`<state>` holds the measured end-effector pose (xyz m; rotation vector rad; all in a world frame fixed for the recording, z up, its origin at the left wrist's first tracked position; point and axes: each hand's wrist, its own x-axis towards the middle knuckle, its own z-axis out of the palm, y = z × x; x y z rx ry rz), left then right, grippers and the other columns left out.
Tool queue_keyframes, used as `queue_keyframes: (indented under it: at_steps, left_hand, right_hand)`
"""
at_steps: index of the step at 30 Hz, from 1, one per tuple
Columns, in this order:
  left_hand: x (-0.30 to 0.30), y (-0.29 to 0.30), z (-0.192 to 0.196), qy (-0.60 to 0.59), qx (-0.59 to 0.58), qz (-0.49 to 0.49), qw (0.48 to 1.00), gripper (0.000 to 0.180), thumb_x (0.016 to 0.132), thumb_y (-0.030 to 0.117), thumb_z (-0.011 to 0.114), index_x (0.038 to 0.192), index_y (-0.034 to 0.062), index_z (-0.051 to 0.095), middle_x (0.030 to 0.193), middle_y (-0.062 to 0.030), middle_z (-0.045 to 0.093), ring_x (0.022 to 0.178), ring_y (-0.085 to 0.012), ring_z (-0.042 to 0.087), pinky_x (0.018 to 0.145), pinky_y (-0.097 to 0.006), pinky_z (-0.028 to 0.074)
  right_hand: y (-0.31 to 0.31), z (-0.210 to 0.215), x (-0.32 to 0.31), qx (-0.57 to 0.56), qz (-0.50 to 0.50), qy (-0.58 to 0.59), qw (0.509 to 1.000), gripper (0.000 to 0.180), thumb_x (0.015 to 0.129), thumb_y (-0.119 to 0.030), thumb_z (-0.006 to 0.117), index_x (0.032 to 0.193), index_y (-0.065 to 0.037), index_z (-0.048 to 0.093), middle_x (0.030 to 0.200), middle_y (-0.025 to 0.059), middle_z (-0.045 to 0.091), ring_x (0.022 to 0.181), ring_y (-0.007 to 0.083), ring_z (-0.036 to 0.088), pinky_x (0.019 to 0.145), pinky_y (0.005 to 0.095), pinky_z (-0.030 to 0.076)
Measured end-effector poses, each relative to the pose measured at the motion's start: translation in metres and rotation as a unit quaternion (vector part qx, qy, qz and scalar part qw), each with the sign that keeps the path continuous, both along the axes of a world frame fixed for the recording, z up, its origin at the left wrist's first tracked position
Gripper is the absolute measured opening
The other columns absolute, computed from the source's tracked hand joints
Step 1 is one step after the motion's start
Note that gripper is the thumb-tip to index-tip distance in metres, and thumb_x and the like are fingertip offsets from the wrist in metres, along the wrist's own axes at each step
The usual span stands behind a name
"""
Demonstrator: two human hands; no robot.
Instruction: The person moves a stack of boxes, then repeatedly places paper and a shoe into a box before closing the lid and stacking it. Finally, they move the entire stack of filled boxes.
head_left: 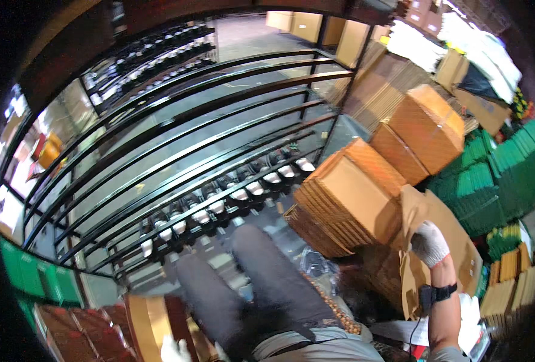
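At the lower edge my left hand (174, 351), in a white glove, is partly cut off. Its fingers point up and look apart, beside an open dark red box (148, 320) with a tan inside. On the right, my gloved right hand (429, 244) is closed at a large creased sheet of brown packing paper (454, 232); its fingertips are hidden. A dark strap (444, 293) with a small device goes round my right wrist. Just left of the paper stands a stack of flat orange-brown cartons (355, 196).
A black metal rack (219, 114) spans the front, with a row of dark shoes with white toes (219, 206) low on it. More cartons (427, 130) and bundles of green cardboard (497, 175) stand at right. Dark red boxes (83, 335) lie at lower left.
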<state>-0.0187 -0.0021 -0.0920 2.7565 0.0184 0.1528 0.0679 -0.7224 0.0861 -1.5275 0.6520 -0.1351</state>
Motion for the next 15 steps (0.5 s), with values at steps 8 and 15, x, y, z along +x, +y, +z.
queue_keyframes:
  at_steps: [8, 15]
  left_hand:
    - [0.105, -0.086, 0.093, -0.002, 0.006, -0.226, 0.974, 0.039, 0.077, -0.006, 0.067, 0.110, 0.0109, 0.080, 0.117, -0.0098, 0.078, 0.129, -0.0368, 0.067, 0.123, -0.058, 0.043]
    - [0.145, -0.167, 0.140, 0.229, -0.567, 0.055, 0.790, 0.035, 0.099, 0.008, 0.076, 0.133, -0.0017, 0.074, 0.123, -0.0155, 0.080, 0.110, -0.0283, 0.076, 0.101, -0.045, 0.057]
  right_hand:
    - [0.212, 0.016, 0.123, -0.455, 0.395, -0.244, 0.760, 0.018, 0.084, -0.002, 0.078, 0.099, -0.003, 0.067, 0.092, 0.0190, 0.067, 0.091, 0.0415, 0.068, 0.080, 0.0495, 0.057]
    - [0.394, -0.027, 0.169, 0.155, 0.381, -0.064, 0.909, 0.021, 0.099, -0.017, 0.074, 0.112, -0.001, 0.076, 0.101, 0.0201, 0.075, 0.097, 0.0391, 0.074, 0.087, 0.0463, 0.059]
